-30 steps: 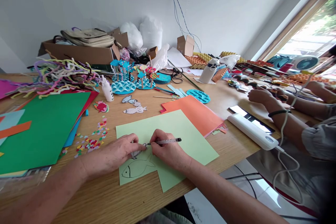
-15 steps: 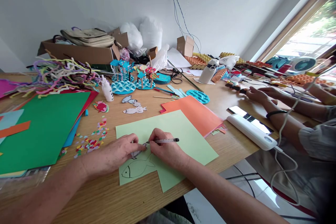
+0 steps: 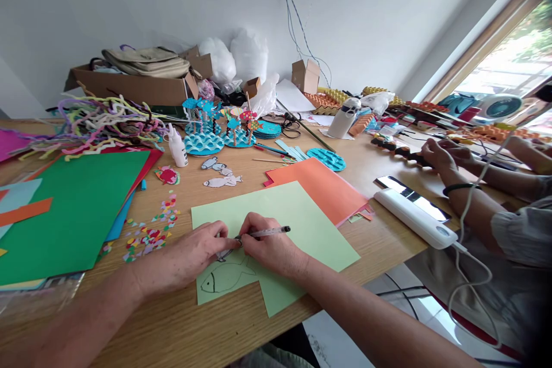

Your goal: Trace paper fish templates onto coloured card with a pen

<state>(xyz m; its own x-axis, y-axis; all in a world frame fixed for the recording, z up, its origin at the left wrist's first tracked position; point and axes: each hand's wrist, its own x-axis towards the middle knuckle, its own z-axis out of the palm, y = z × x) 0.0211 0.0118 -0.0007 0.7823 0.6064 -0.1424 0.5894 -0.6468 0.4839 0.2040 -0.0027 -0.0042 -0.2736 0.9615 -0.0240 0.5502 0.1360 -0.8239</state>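
Left hand [image 3: 204,248]: fingers press down at a fish cutout [image 3: 221,255]; whether its grip also pinches the paper, I cannot tell.
Right hand [image 3: 271,247]: grip pinches a pen [image 3: 268,233] between thumb and fingers, over a light green sheet [image 3: 306,213].
Pen axis: nearly sideways, tip pointing left toward the left fingertips, dark end to the right; contact at the tip is hidden.
Cutout axis: mostly covered; the visible part slants from near left to far right.
Drawn fish [image 3: 228,278]: on the sheet's near-left part, head pointing left and slightly toward the person, tail right.
Sheet edge: a notch is cut into the near side.
Desk [image 3: 146,328]: wood-grained, carrying a glue bottle [image 3: 177,148], paper confetti [image 3: 150,238], white paper fish [image 3: 222,181], an orange sheet [image 3: 319,184] and pipe cleaners [image 3: 107,121].
Room: pale wall [image 3: 172,0], window [image 3: 513,57] at right; another person's hands [image 3: 442,156] handle a dark bumpy strip [image 3: 401,151].
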